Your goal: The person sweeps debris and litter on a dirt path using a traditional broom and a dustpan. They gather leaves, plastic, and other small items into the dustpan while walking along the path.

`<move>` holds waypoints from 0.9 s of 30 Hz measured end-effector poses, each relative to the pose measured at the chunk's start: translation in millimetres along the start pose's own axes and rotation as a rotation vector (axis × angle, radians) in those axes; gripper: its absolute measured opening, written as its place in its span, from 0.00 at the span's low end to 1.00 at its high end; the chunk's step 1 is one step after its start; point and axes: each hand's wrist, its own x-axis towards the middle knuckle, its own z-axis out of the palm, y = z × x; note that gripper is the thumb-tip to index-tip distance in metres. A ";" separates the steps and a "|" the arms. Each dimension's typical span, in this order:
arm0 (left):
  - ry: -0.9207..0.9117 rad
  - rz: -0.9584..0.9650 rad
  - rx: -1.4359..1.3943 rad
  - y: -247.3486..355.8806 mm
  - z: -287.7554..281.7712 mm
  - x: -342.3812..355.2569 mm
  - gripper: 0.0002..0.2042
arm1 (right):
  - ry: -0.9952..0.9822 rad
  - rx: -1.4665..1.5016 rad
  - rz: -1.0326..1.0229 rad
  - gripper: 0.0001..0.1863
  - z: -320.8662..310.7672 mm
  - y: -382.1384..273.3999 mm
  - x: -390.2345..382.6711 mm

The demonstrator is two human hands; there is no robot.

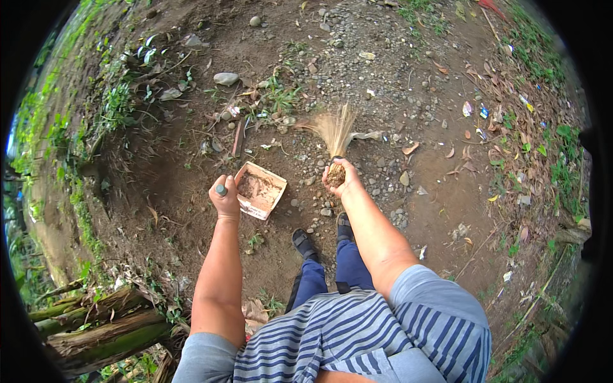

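Observation:
My left hand (225, 199) is closed round an upright stick handle, whose greenish end (221, 189) pokes out above the fist. Right beside that fist is a pale, box-like dustpan (256, 211) with dark dirt and bits on its bottom; where the handle joins it is hidden. In my right hand (348, 180) is a short straw broom (336, 133), gripped at its bound end. Its tan bristles fan out away from me over the pebbly ground, to the right of the dustpan.
Bare soil with pebbles (357, 70) stretches ahead, dotted with leaves and litter. A larger stone (226, 79) lies beyond the dustpan. Green plants (118, 105) grow on the left slope. Mossy logs (105, 329) lie at lower left. My shoes (305, 244) are just below the broom.

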 end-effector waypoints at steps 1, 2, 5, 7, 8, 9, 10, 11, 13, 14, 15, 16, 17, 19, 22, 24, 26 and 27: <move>-0.006 0.004 0.017 1.5 2.0 -0.8 0.16 | -0.009 0.116 -0.020 0.12 -6.1 2.8 -8.8; -0.006 0.011 0.031 2.6 4.9 -1.0 0.16 | -0.040 0.071 -0.077 0.11 -14.5 11.8 -20.3; -0.007 0.014 0.009 4.3 13.8 0.0 0.16 | 0.089 -0.156 -0.171 0.09 -38.2 42.0 -50.5; 0.007 -0.022 -0.035 3.8 20.9 -0.2 0.16 | 0.031 -0.244 -0.040 0.10 -63.1 50.3 -74.6; 0.011 -0.050 -0.010 3.3 23.6 -1.5 0.16 | 0.007 -0.300 0.045 0.10 -75.9 50.5 -86.2; 0.005 -0.021 0.006 2.6 25.7 -0.9 0.15 | 0.008 -0.329 0.143 0.10 -86.6 49.2 -95.2; 0.008 -0.024 0.033 2.3 27.2 1.3 0.15 | 0.002 -0.335 0.279 0.10 -95.9 43.5 -102.6; 0.016 -0.018 0.028 1.9 29.0 -0.8 0.15 | -0.008 -0.334 0.303 0.10 -104.4 32.7 -108.1; 0.007 0.023 0.042 1.1 33.7 -4.9 0.15 | 0.003 -0.245 0.396 0.11 -120.7 8.2 -116.9; 0.008 0.037 0.052 1.2 36.4 -6.2 0.15 | 0.045 -0.148 0.304 0.11 -127.6 -4.1 -120.4; -0.011 0.034 0.034 1.5 38.1 -8.3 0.14 | 0.071 -0.125 0.133 0.11 -132.3 -13.0 -123.1; -0.020 0.040 0.024 1.8 41.0 -11.2 0.14 | 0.147 -0.112 -0.060 0.10 -136.3 -18.5 -126.0; -0.020 0.027 0.020 2.0 44.6 -13.4 0.15 | 0.135 -0.138 -0.080 0.10 -138.6 -20.2 -127.7; -0.025 0.028 0.026 2.6 50.2 -16.1 0.15 | 0.259 -0.215 -0.161 0.09 -142.9 -14.8 -134.5; -0.023 0.038 0.046 2.4 54.7 -21.3 0.15 | 0.170 -0.246 -0.284 0.09 -145.8 6.4 -146.1; -0.024 0.009 0.044 3.1 58.1 -24.5 0.15 | 0.105 -0.265 -0.094 0.09 -145.7 11.8 -149.4; -0.034 0.029 0.045 2.0 62.2 -29.6 0.15 | 0.054 -0.350 0.099 0.10 -145.8 10.1 -146.6; -0.033 0.016 0.053 4.2 63.5 -31.2 0.15 | 0.041 -0.394 0.210 0.09 -141.8 2.1 -139.8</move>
